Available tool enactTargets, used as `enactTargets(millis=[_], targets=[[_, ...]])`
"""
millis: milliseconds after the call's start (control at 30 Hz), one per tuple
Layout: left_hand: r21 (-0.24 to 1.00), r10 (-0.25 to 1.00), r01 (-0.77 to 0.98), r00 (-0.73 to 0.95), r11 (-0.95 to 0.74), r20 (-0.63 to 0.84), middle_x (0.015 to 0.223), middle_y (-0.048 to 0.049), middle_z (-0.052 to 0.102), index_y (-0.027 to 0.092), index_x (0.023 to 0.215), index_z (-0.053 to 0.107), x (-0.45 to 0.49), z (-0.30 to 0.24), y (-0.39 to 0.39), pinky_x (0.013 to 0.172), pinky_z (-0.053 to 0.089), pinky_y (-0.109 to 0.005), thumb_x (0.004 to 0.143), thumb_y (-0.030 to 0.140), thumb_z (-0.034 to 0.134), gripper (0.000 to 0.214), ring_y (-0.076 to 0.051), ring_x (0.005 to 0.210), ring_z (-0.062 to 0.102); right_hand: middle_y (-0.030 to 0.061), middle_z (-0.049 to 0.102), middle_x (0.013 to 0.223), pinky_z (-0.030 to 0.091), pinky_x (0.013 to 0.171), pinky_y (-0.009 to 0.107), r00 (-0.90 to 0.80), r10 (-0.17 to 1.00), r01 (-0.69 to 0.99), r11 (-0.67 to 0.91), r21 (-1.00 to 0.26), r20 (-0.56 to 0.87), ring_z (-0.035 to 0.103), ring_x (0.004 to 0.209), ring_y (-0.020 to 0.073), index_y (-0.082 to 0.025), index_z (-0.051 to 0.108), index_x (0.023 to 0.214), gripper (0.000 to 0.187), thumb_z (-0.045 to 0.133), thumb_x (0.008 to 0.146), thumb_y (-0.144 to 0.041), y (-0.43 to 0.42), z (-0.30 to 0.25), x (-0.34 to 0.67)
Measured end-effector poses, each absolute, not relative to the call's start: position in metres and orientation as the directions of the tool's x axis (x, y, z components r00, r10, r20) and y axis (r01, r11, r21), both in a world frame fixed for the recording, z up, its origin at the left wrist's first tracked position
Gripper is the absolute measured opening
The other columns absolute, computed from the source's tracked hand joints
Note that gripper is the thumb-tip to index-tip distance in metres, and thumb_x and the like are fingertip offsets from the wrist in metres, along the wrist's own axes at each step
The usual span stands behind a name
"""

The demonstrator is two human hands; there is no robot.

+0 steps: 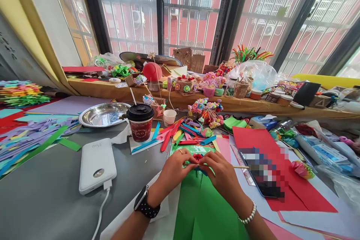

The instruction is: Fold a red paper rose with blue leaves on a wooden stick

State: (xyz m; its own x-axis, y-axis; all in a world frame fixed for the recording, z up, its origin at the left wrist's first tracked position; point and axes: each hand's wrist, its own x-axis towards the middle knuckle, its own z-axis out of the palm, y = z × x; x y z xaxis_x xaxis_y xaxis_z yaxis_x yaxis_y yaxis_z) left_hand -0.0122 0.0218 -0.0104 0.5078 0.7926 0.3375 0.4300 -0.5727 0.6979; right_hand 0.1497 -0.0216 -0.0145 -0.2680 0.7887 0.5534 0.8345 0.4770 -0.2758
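Observation:
My left hand [174, 170] and my right hand [222, 174] meet over a green paper sheet [202, 210], both pinched on a small paper flower [198, 157] of red and blue strips. A thin wooden stick [241, 167] juts out to the right from my right hand's fingers. A watch sits on my left wrist and a bead bracelet on my right. Loose coloured paper strips [174, 133] lie just beyond my hands.
A white power bank [97, 165] with its cable lies at the left, a lidded red coffee cup [140, 123] and a metal dish [104, 114] behind it. A phone [263, 172] rests on red paper at the right. Paper crafts crowd the windowsill [180, 99].

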Motion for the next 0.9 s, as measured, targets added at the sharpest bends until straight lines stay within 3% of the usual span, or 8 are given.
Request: enactTargets(millis=[167,333,667,800,900], targets=[[0.61,0.803,0.534,0.484,-0.586,0.347,0.077,-0.0037,0.059,0.02,0.075,0.065,-0.009,-0.01,0.019,0.067,0.042,-0.027,0.074,0.019,0.053,0.011,-0.018,0.077,0.054,0.0009,0.057,0.075,0.046,0.058,0.028,-0.215,0.825,0.801,0.455,-0.388,0.523,0.053,0.071,0.0166,-0.021,0.056,0.078,0.005,0.052,0.078,-0.018,-0.016,-0.025,0.151],[0.542,0.78,0.563,0.475,-0.625,0.406,0.077,-0.0036,0.059,0.021,0.076,0.063,-0.008,-0.011,0.017,0.066,0.043,-0.028,0.074,0.016,0.052,0.013,-0.018,0.075,0.055,0.0008,0.058,0.074,0.046,0.058,0.028,-0.203,0.833,0.788,0.451,-0.419,0.514,0.054,0.071,0.0164,-0.022,0.058,0.079,0.008,0.051,0.079,-0.018,-0.014,-0.026,0.151],[0.638,0.814,0.54,0.52,-0.549,0.26,0.08,-0.0026,0.06,0.021,0.077,0.064,-0.013,-0.013,0.023,0.067,0.041,-0.027,0.073,0.026,0.054,0.012,-0.018,0.078,0.053,0.0023,0.058,0.07,0.044,0.054,0.027,-0.28,0.771,0.824,0.498,-0.269,0.572,0.052,0.066,0.0167,-0.02,0.059,0.076,0.018,0.043,0.082,-0.015,-0.015,-0.026,0.147],[0.642,0.84,0.573,0.493,-0.509,0.227,0.08,-0.0026,0.061,0.021,0.075,0.065,-0.013,-0.012,0.023,0.066,0.04,-0.026,0.073,0.026,0.053,0.013,-0.017,0.076,0.053,0.0024,0.059,0.072,0.042,0.055,0.027,-0.269,0.79,0.819,0.489,-0.301,0.551,0.052,0.068,0.0171,-0.02,0.059,0.076,0.019,0.042,0.082,-0.014,-0.016,-0.027,0.147],[0.619,0.833,0.58,0.496,-0.529,0.246,0.078,-0.0025,0.06,0.021,0.074,0.065,-0.011,-0.011,0.022,0.065,0.039,-0.027,0.074,0.024,0.053,0.013,-0.017,0.076,0.053,0.0016,0.059,0.073,0.042,0.058,0.026,-0.206,0.853,0.812,0.423,-0.403,0.48,0.053,0.07,0.0168,-0.021,0.058,0.077,0.014,0.045,0.081,-0.019,-0.018,-0.025,0.146]])
